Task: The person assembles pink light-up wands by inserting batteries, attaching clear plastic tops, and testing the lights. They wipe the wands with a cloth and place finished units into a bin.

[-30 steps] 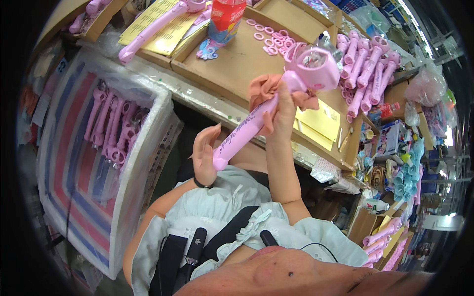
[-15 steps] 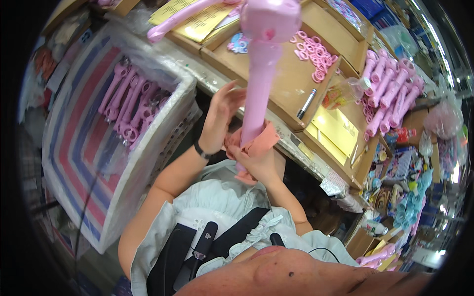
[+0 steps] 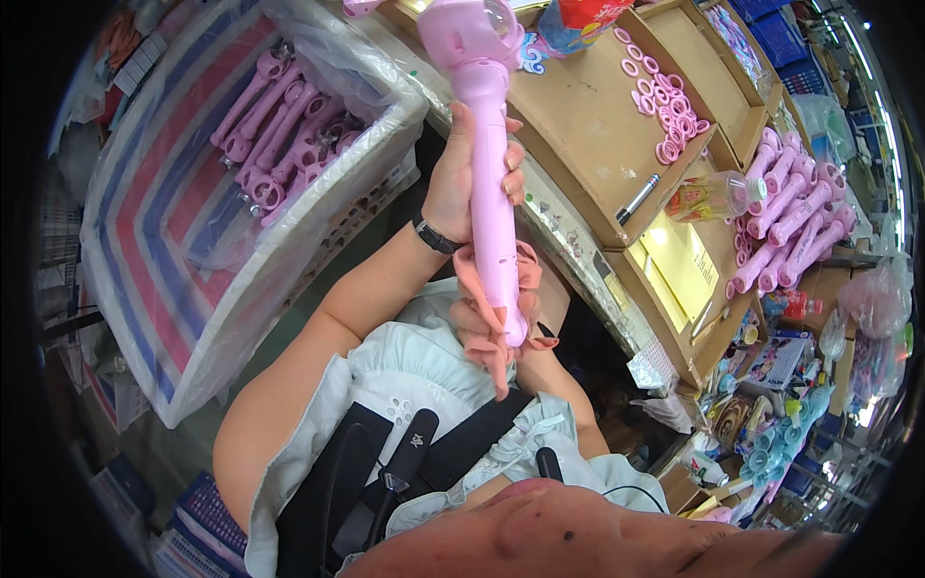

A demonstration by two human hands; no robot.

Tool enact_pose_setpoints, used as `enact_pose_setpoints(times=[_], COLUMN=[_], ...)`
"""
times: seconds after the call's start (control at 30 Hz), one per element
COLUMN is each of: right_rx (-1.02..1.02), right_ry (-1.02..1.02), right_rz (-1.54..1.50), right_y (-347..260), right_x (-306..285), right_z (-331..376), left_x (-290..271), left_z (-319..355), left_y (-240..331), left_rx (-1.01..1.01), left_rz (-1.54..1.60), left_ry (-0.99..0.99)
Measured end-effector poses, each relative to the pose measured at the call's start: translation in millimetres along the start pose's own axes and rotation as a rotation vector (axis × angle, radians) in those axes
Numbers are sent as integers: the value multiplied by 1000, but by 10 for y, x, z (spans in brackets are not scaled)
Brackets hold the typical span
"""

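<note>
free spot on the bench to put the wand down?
Bare cardboard tray floor, between the pile of pink plastic rings and the black marker pen. Crowded: the stack of pink plastic wands at right, and the lined bin of pink wands at left.

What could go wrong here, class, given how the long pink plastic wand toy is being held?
The long pink plastic wand toy stands upright; the left hand grips mid-shaft, while the right hand holds its base through a peach cloth, which might slip. Its round head could perhaps knock the red container beside it.
</note>
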State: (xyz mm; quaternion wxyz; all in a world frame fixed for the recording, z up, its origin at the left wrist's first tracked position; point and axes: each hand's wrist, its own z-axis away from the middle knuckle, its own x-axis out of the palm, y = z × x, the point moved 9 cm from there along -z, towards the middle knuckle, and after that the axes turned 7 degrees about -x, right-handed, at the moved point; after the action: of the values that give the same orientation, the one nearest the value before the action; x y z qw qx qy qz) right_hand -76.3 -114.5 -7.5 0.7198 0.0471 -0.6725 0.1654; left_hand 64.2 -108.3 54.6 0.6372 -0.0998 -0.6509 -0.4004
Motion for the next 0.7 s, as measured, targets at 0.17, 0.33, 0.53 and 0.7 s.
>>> enact_pose_setpoints(times=[0.17,0.33,0.53,0.7], right_rx=[-167,-158,-168,-150], right_ry=[300,485,259,97], right_rz=[865,2016,831,535], right_y=[-457,-791,-373,-307], right_x=[189,384,116,98], right_z=[-2,-42,143,144], left_x=[-74,-59,-2,39], left_z=[1,84,58,21], left_y=[137,216,-32,-114], left_rx=[84,289,-29,-57], left_rz=[-191,-324,47,120], left_ry=[113,158,-73,-84])
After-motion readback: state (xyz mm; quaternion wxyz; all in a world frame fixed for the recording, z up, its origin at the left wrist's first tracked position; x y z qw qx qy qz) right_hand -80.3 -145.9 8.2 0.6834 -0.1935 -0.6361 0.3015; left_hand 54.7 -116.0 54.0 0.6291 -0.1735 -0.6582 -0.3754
